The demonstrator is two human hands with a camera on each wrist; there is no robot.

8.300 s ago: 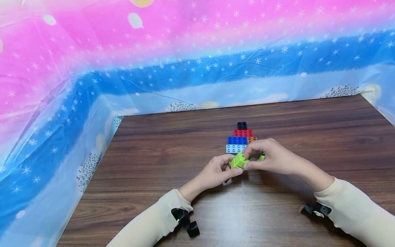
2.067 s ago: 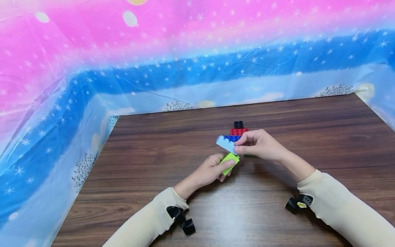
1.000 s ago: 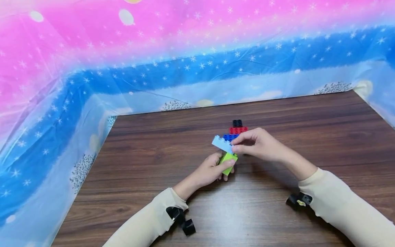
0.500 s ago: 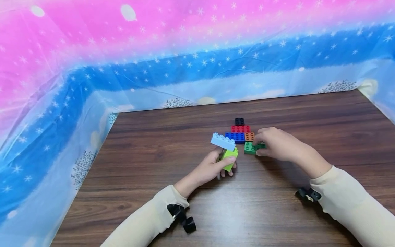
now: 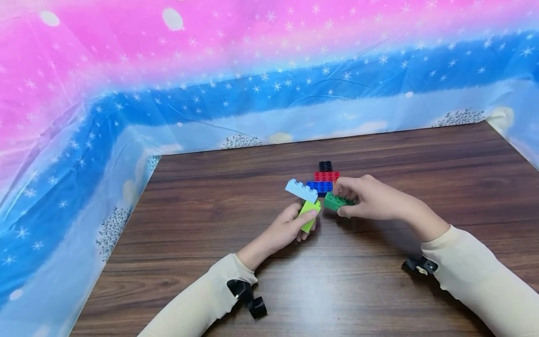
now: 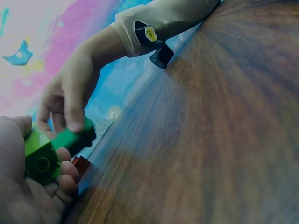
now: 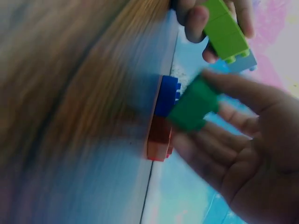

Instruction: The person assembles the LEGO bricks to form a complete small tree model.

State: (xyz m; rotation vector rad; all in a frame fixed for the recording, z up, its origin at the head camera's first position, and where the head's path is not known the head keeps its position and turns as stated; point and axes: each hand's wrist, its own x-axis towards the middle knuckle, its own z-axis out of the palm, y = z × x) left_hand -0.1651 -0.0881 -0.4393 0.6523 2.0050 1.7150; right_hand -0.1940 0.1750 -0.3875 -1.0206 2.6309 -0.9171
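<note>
- One lime-green brick (image 5: pixel 309 219) sits in the left hand (image 5: pixel 286 229), just right of the middle of the head frame; the thumb presses on its top face and the fingers curl beneath it.
- Touching the upper end of that brick, a light blue brick (image 5: pixel 301 190) lies at an angle, studs up, reaching toward the upper left.
- The right hand (image 5: pixel 376 200), right of the middle, pinches a green brick (image 5: pixel 334 201) between thumb and fingers. The brick is tilted, and the right wrist view shows it, blurred, lifted off the surface.
- A small gap separates the green brick from the lime-green one, so they are near but apart.
- Above the held pieces in the head frame, a blue brick (image 5: pixel 320 187) lies flat, with a red brick (image 5: pixel 326 176) just above it and a black brick (image 5: pixel 325 165) at the top.
- Of an orange brick (image 5: pixel 335 185), only a sliver shows, between the blue one and the right hand's fingers.
- Brown wood-grain worktop (image 5: pixel 202 201) fills the lower part of the frame.
- Cream sleeves (image 5: pixel 476 276) enter from the lower left and lower right corners, with black mounts (image 5: pixel 258 307) at both wrists.
- Pink and blue snowflake cloth (image 5: pixel 236 89) spans the upper part.
</note>
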